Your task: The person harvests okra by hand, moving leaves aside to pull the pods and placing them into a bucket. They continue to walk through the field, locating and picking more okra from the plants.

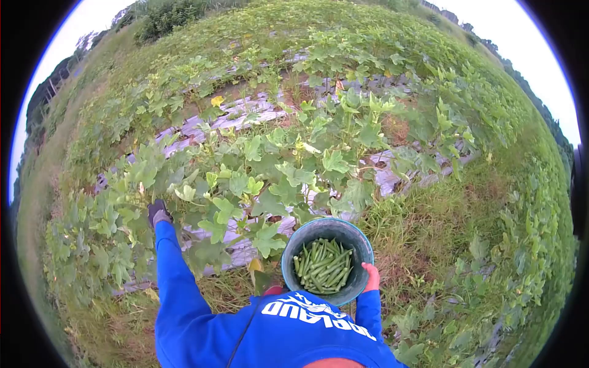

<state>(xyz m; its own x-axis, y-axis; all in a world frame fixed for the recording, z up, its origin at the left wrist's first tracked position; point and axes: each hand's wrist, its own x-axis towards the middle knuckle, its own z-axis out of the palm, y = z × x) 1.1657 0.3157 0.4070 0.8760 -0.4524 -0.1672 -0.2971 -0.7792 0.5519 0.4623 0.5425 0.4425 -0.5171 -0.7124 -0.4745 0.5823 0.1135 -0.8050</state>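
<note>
My right hand (371, 277), bare, is closed on the right rim of a round, dark blue-green bucket (364, 240), which rests close against my body. Inside it lies a heap of green okra pods (323, 266). Stretched far out to the left, my left hand (159, 212) wears a dark glove and reaches in among the leaves of an okra plant (138, 190). Its fingers point away from me and are small and dark against the foliage, so I cannot tell whether they grip anything.
Broad-leaved okra plants (297, 175) grow in rows ahead, through torn silvery plastic mulch (245, 113). A grassy strip (423, 227) runs on my right, with more plants beyond. One yellow flower (217, 100) shows at the upper left. Trees line the field's far edge.
</note>
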